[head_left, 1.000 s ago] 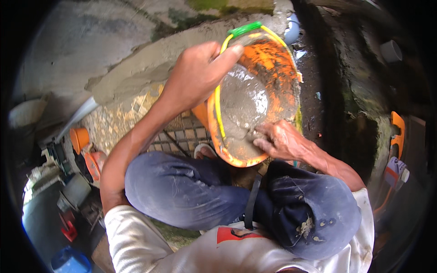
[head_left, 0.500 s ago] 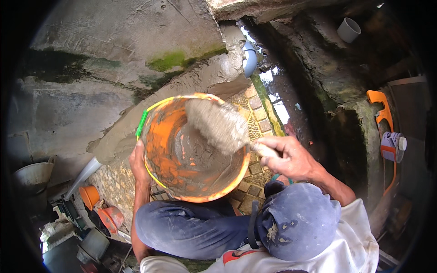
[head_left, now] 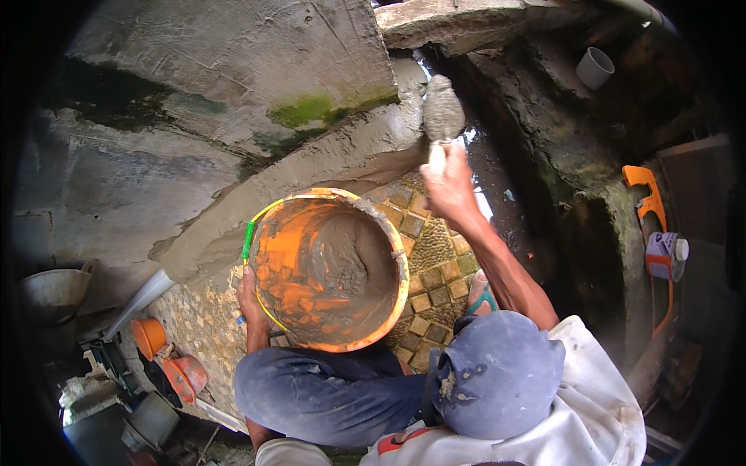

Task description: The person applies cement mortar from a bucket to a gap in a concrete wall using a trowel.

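Observation:
An orange bucket (head_left: 280, 233), its inside smeared with wet grey mortar (head_left: 350, 256), is tilted in front of my knees. My left hand (head_left: 250, 299) grips its left rim, just below the green sleeve (head_left: 248, 240) of the yellow handle. With my right hand (head_left: 451, 186) I hold a trowel (head_left: 437, 158) by its pale grip, stretched out beyond the bucket. Mortar (head_left: 443, 109) covers the trowel's blade, beside the far end of a fresh mortar band (head_left: 334, 151) along the wall's foot.
A stained grey wall (head_left: 202, 46) rises at the left, with patterned tiles (head_left: 423, 287) below. A dark wet channel (head_left: 505, 179) runs on the right. An orange-handled saw (head_left: 649, 198) and a bottle (head_left: 664, 256) are at the far right. Small orange buckets (head_left: 148, 338) sit lower left.
My right hand has carried the loaded trowel from above the bucket forward to the mortar band's far end. The bucket has tipped and shifted slightly; my left hand stays on its rim.

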A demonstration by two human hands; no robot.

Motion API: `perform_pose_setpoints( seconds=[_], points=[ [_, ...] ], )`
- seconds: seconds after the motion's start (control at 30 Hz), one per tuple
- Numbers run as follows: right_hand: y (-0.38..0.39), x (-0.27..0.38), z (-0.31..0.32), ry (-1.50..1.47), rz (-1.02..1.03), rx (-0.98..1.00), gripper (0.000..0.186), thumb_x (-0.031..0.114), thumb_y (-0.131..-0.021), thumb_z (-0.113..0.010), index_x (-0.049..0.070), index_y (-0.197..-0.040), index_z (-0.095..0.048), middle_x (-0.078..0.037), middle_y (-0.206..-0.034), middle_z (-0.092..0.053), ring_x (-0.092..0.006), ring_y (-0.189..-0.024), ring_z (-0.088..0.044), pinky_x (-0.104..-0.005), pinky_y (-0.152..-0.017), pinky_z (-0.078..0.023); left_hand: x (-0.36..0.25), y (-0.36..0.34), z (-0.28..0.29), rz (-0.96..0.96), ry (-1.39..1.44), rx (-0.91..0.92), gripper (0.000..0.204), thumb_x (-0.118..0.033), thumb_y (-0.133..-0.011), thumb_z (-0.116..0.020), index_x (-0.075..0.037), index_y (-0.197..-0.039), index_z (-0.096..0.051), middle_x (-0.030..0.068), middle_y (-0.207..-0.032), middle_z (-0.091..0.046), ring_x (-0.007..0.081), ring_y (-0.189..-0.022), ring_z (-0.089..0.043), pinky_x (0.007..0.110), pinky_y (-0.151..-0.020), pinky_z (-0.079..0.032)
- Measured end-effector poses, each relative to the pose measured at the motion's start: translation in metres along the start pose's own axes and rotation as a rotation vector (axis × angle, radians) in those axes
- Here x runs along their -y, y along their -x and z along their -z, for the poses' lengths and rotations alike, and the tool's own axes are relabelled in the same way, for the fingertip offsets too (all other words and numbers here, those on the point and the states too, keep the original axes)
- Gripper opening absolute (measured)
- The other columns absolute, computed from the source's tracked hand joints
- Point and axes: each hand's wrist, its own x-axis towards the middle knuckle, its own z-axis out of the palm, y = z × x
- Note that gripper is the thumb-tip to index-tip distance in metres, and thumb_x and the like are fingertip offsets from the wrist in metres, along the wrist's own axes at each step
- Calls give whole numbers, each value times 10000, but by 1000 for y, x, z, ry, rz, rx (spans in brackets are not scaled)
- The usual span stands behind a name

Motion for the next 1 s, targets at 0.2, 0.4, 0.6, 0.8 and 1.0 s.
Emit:
perform_pose_setpoints(
  seconds=[0.2,0.4,0.6,0.8,1.0],
  points=[
    [-24,-42,-25,356,374,-83,397,51,-928,-568,-71,-1281,-433,-308,-1155,-552,-461,-1101,-604,-514,-974,-497,-6,7,1,0,-43,-4,520,-443,-1113,-539,43,-1275,-632,170,-1156,-730,250,-942,-747,396,-829,-631],
    [-16,-28,-6,111,238,-58,395,133,-992,-584,-21,-1326,-441,-248,-1109,-642,-323,-909,-706,-443,-752,-594,-8,12,-6,-13,-17,-27,524,-438,-1118,-528,41,-1301,-633,174,-1183,-735,255,-972,-754,396,-837,-632],
    [-39,-22,76,-181,-132,41,312,317,-1110,-486,26,-1141,-591,-15,-778,-583,-105,-526,-525,-283,-398,-476,-4,8,3,-25,-68,-12,512,-435,-1121,-526,34,-1295,-635,175,-1174,-731,255,-952,-757,401,-817,-637],
    [-68,-36,112,-289,-283,230,345,380,-1108,-516,50,-1030,-582,20,-707,-516,-89,-490,-488,-273,-382,-445,-1,3,-1,10,-73,36,588,-483,-1128,-486,33,-1393,-584,180,-1256,-711,274,-1031,-749,415,-877,-631],
    [-80,1,75,35,-186,308,330,338,-1087,-477,31,-1002,-561,-6,-693,-505,-112,-490,-505,-308,-381,-439,-5,11,6,-2,-54,37,594,-494,-1129,-479,27,-1393,-587,172,-1258,-713,273,-1041,-748,415,-886,-628]
  ],
)
